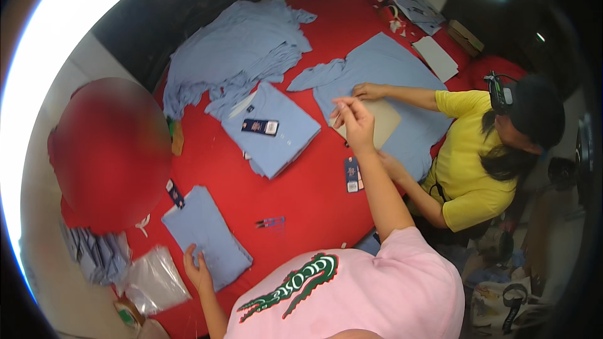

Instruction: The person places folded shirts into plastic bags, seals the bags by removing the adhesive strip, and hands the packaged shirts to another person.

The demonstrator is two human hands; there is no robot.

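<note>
Left hand (197,269), fingers apart, meets the folded blue shirt (210,232), lengthwise upper-left to lower-right; raised right hand (355,123) curls, its grip's closure unclear.

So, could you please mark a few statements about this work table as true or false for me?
1. The left hand is at the edge of a folded blue shirt. True.
2. The right hand is gripping the two pens. False: it is raised, and the pens lie on the red cloth.
3. A dark tag lies on the folded blue stack in the middle. True.
4. The clear plastic bags lie at the far end of the table. False: they are at the near left.
5. A tan board lies on the spread-out blue shirt in front of the co-worker in yellow. True.
</note>
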